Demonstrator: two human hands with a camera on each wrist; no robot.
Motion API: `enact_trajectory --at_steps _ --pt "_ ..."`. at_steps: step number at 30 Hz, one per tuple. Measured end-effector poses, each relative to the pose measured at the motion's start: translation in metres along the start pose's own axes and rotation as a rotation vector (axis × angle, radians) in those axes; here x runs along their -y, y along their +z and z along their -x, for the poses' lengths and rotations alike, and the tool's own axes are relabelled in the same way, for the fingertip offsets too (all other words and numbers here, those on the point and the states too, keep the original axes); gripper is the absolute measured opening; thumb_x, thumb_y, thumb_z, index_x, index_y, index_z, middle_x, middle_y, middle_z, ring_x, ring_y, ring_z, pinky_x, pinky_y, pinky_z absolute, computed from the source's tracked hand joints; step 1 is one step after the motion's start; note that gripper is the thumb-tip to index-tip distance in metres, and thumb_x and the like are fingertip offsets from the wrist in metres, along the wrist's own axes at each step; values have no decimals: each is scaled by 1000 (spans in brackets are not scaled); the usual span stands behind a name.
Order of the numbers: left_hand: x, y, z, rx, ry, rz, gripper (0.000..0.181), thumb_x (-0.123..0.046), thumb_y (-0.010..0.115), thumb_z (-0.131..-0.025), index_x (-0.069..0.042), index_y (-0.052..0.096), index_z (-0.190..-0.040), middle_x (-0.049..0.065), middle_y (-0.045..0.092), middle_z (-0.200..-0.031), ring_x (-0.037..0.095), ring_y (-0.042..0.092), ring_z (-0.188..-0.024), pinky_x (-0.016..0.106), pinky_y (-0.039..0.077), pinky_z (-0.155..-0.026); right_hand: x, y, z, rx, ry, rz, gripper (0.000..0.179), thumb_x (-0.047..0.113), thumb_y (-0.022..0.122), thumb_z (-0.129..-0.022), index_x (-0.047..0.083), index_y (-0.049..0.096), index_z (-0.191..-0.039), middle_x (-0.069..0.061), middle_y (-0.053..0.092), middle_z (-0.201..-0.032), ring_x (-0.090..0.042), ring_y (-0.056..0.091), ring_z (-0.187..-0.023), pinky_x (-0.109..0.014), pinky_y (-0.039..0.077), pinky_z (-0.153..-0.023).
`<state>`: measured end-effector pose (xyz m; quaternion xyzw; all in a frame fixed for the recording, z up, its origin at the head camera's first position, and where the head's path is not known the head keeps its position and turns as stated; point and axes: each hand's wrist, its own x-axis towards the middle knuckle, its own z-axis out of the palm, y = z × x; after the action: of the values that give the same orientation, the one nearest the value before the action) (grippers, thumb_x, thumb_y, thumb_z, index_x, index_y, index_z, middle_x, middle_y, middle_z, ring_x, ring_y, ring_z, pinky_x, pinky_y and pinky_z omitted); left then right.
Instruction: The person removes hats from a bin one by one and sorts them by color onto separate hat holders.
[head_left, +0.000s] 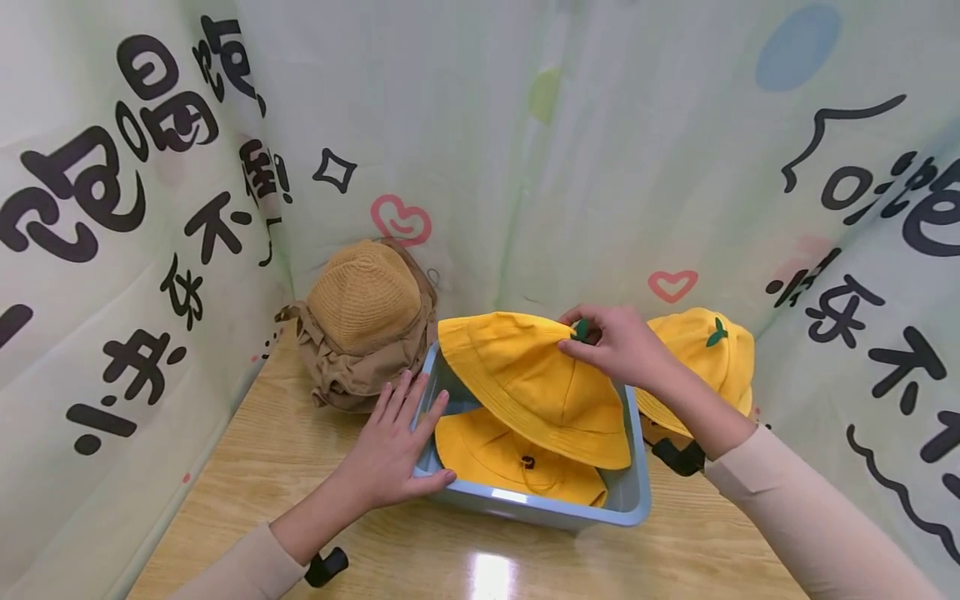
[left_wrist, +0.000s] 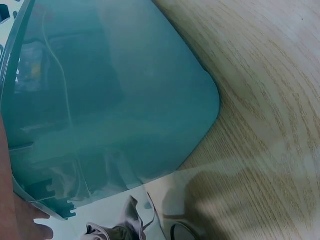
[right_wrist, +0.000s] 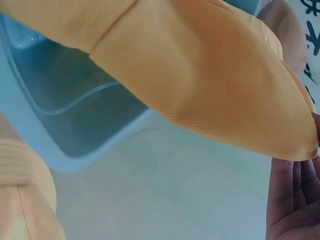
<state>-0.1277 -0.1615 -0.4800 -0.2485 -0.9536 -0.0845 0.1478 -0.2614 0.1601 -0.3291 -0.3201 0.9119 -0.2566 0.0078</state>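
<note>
A yellow bucket hat (head_left: 525, 379) is tilted over the blue plastic bin (head_left: 517, 500), its crown top pinched by my right hand (head_left: 618, 342) beside a green leaf tab (head_left: 581, 330). In the right wrist view the same bucket hat (right_wrist: 200, 75) slopes from the fingers across the bin (right_wrist: 75, 162). Under it, a second yellow hat (head_left: 480, 450) with a cord lies inside the bin. My left hand (head_left: 393, 446) rests on the bin's left rim with its fingers spread. The left wrist view shows the bin's outer wall (left_wrist: 125, 100) on the wooden table.
Left of the bin, a tan knitted hat (head_left: 363, 296) sits on a brown ruffled hat (head_left: 352, 367). Another yellow hat (head_left: 701, 358) with a green leaf stands right of the bin. Printed curtains (head_left: 465, 125) enclose the wooden table (head_left: 247, 483) at the back and sides.
</note>
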Motion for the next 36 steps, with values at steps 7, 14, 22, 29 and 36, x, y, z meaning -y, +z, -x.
enact_trajectory --at_steps 7,14,22,29,36 --pt "0 -2 -2 25 1 5 98 -82 34 -89 -16 20 -161 24 11 -165 42 5 -152 61 16 -119 2 -27 5 -74 4 -1 24 27 71 -94 11 70 -112 1 63 -71 -16 58 -66 -27 47 -60" --pt "1 -2 -2 33 -4 -13 100 -84 27 -88 -14 19 -161 24 10 -165 40 0 -153 61 15 -119 3 -46 10 -156 -40 57 21 24 70 -95 10 70 -111 2 52 -65 -14 50 -60 -24 38 -55" --pt "1 -1 0 -22 11 -20 100 -82 32 -89 -12 24 -160 26 17 -163 45 12 -151 64 21 -116 -5 -59 16 -256 -25 93 19 21 73 -92 11 73 -108 3 63 -70 -12 57 -65 -21 43 -56" --pt "1 -1 -1 5 4 -16 101 -83 29 -89 -13 21 -160 25 16 -163 44 10 -151 63 19 -117 -14 -74 26 -328 24 92 20 23 74 -91 13 73 -109 -4 71 -83 -6 55 -65 -19 39 -51" --pt "-1 -1 0 8 -1 -18 101 -84 24 -89 -13 21 -160 24 15 -164 42 7 -152 62 18 -118 -19 -92 36 -378 67 97 23 21 74 -92 12 71 -113 -9 71 -91 1 52 -69 -17 37 -53"
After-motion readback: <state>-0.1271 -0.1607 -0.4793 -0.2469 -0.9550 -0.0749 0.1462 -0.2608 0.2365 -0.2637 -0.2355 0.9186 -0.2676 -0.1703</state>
